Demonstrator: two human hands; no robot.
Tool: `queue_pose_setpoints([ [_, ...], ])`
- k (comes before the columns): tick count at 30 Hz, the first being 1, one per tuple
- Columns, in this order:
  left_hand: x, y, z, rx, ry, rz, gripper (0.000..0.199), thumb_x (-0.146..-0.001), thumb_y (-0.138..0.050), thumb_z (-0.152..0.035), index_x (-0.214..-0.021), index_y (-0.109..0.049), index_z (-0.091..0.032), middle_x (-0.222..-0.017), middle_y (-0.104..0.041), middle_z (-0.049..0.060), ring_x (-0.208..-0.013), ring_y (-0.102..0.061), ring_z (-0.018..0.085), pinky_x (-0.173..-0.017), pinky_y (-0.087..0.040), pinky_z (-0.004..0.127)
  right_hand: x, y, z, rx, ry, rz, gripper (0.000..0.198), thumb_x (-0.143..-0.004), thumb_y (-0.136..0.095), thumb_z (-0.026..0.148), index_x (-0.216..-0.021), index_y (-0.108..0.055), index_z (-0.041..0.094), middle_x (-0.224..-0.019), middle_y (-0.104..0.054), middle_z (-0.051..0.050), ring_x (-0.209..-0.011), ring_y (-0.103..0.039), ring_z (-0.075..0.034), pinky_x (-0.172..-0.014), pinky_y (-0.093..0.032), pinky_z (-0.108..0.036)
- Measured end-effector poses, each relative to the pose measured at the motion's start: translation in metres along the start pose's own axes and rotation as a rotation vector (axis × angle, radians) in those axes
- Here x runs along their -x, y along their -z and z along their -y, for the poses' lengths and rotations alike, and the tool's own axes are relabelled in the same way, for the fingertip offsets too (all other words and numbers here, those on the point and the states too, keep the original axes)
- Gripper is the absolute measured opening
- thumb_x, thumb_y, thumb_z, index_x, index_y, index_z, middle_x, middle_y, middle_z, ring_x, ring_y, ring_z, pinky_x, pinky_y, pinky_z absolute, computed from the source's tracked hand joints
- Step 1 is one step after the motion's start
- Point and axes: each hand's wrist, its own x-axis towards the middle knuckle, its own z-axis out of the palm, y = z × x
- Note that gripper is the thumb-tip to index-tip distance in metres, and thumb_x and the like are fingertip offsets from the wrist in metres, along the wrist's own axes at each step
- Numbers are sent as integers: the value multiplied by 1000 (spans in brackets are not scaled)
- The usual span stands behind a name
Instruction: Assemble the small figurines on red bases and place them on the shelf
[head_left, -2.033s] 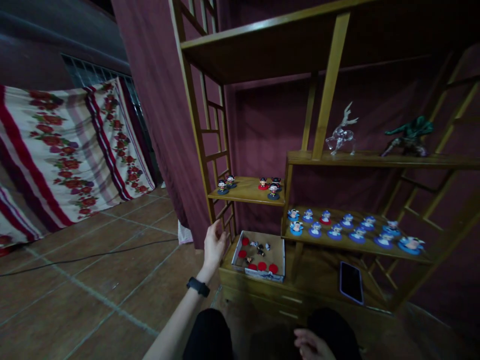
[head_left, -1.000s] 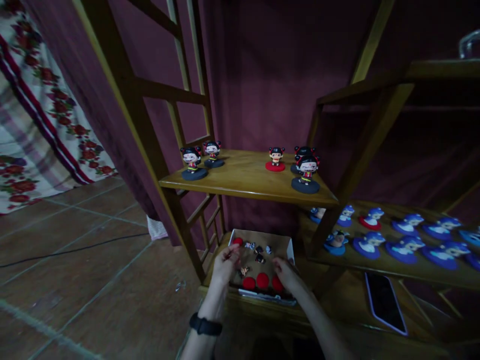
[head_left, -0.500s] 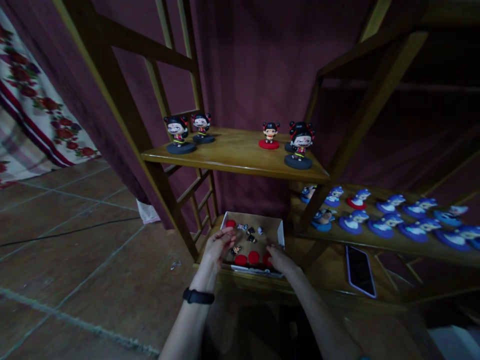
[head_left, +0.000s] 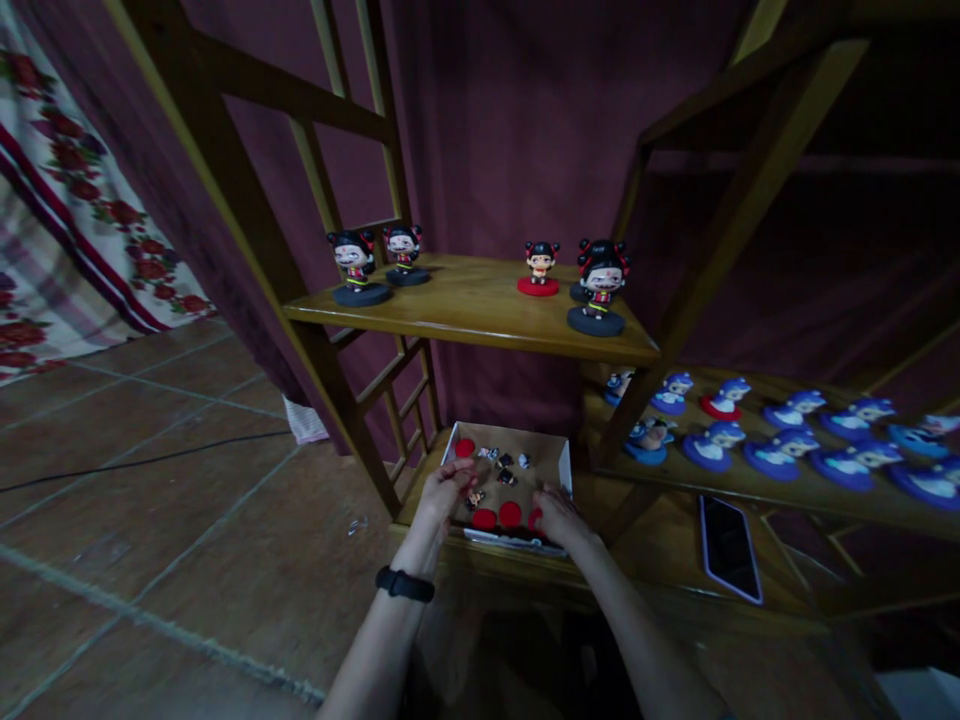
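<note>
A shallow white cardboard box (head_left: pixel 564 462) sits on the low shelf, holding several small figurine pieces (head_left: pixel 506 477) and red round bases (head_left: pixel 510 514). Over its left side reaches my left hand (head_left: pixel 448 490), fingers loosely bent and apart, with nothing visible in them. A figurine piece with dark and tan parts (head_left: pixel 475 498) lies just beneath those fingers. At the box's front right corner, my right hand (head_left: pixel 559 515) has its fingers closed around a red round base (head_left: pixel 535 519), which they partly cover.
Above the box, a wooden shelf (head_left: pixel 472 305) carries several black-haired figurines (head_left: pixel 360 265), one on a red base (head_left: pixel 538 286). Blue-haired figurines (head_left: pixel 784 455) stand in rows on the right shelf. A phone (head_left: pixel 731 548) lies below them. Wooden posts (head_left: pixel 679 265) frame the space.
My right hand's fingers have curled in around the red round base at the corner. My left hand has barely moved. The view has shifted slightly.
</note>
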Motion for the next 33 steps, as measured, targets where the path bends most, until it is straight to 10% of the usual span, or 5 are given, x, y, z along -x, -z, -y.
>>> queue_pose_setpoints([
  [8, 12, -27, 23, -51, 202, 74, 19, -70, -63, -17, -88, -61, -10, -69, -66, 8, -58, -62, 12, -54, -49, 21, -9, 17, 26, -394, 103, -241, 5, -70, -50, 20, -73, -54, 22, -76, -58, 2, -70, -53, -13, -65, -38, -25],
  [19, 11, -36, 30, -67, 154, 4, 25, -63, -65, -6, -86, -59, -13, -62, -61, 0, -48, -56, 6, -47, -44, 16, -11, 17, 45, -1055, 57, -176, 19, -66, -57, 37, -75, -54, 21, -66, -57, 2, -58, -52, -13, -48, -40, -23],
  [33, 11, -27, 32, -162, 96, 58, 21, -57, -72, -22, -69, -59, -11, -45, -56, -1, -36, -48, 6, -38, -35, 15, -8, 0, 54, -1135, -29, -60, 26, -65, -58, 41, -79, -57, 20, -55, -54, 5, -45, -46, -8, -44, -37, -20],
])
